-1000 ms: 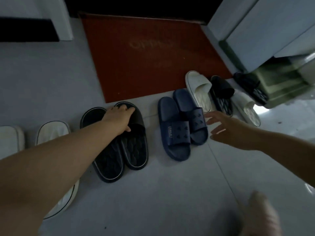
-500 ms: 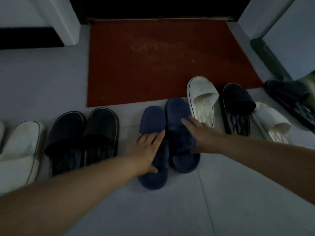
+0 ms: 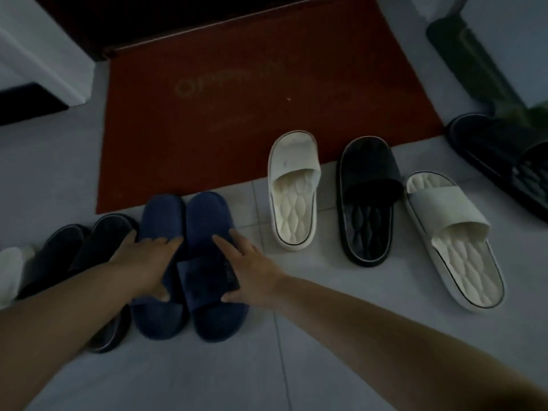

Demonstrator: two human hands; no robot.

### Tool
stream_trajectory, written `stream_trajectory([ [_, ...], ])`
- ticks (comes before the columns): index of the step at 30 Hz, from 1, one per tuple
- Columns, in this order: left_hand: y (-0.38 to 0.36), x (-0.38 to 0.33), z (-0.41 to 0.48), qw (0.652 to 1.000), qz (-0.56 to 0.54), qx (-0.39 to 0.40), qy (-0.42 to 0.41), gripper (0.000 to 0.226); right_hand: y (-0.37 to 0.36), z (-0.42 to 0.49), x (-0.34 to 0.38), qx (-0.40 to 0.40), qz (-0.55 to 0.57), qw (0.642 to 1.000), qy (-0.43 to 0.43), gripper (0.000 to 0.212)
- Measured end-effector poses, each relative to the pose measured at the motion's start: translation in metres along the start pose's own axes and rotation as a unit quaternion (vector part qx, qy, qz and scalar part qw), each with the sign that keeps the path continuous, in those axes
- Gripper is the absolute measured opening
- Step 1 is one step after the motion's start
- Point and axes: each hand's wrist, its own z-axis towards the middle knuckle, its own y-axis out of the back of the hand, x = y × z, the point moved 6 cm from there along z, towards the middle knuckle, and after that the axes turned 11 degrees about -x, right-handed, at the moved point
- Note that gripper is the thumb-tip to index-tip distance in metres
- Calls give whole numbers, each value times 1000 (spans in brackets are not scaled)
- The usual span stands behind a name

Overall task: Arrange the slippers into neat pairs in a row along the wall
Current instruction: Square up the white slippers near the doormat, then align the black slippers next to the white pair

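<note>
Resting on the navy pair: left hand (image 3: 145,262) lies flat, fingers spread, on the left navy slipper (image 3: 160,232); right hand (image 3: 252,268) lies flat, fingers spread, against the strap and outer edge of the right navy slipper (image 3: 207,221). Neither hand is closed around anything; both press palm-down. The two navy slippers sit side by side, touching, toes toward 12 o'clock, just short of the red doormat (image 3: 252,99).

At 9 o'clock of the navy pair: a black pair (image 3: 89,247), side by side, touching the left navy slipper, partly hidden under the left forearm. Further toward 9 o'clock, at the frame edge, part of a white slipper (image 3: 12,271).

At 3 o'clock of the navy pair, apart from it on the tiled floor (image 3: 296,366): a cream slipper (image 3: 293,188), toe on the mat edge; then a single black slipper (image 3: 367,203); then a second cream slipper (image 3: 453,247), angled, its toe touching the black one. At 2 o'clock, frame edge: another dark slipper (image 3: 498,149), detail unclear in the dim light.
</note>
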Motion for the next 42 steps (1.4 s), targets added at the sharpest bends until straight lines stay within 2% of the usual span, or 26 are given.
stream_trajectory([
  [1, 13, -5, 6, 1000, -3, 4, 0, 96, 10, -3, -7, -21, 26, 999, -12, 98],
  [3, 48, -19, 19, 997, -62, -39, -13, 99, 38, -11, -25, -68, 32, 997, -29, 85],
  [6, 91, -53, 30, 960, -236, -134, -66, 96, 99, -30, -54, -184, 9, 981, -64, 58],
  [8, 107, -78, 35, 923, -333, -173, -89, 90, 143, -54, -82, -288, -17, 949, -124, 49],
  [11, 123, -110, 42, 898, -354, -238, -109, 90, 196, -110, -124, -413, -72, 881, -219, 47],
  [13, 132, -121, 51, 887, -354, -275, -113, 91, 211, -141, -155, -401, -110, 862, -290, 60],
  [16, 143, -123, 80, 878, -371, -291, -78, 84, 211, -167, -192, -300, -133, 864, -383, 82],
  [20, 150, -122, 115, 885, -377, -269, -43, 79, 205, -169, -209, -246, -148, 868, -404, 78],
  [26, 148, -122, 125, 885, -381, -263, -45, 66, 217, -167, -210, -181, -219, 852, -440, 85],
  [28, 144, -119, 123, 882, -394, -255, -38, 61, 221, -168, -209, -181, -230, 847, -443, 82],
  [30, 140, -116, 117, 874, -421, -240, -40, 57, 228, -172, -203, -233, -173, 847, -445, 73],
  [33, 127, -112, 102, 874, -427, -223, -59, 56, 240, -172, -179, -288, -109, 871, -384, 50],
  [38, 96, -100, 70, 878, -421, -213, -82, 55, 240, -138, -111, -318, -63, 916, -239, 45],
  [42, 77, -82, 65, 891, -387, -234, -45, 48, 200, -78, -70, -250, -87, 947, -181, 51],
])
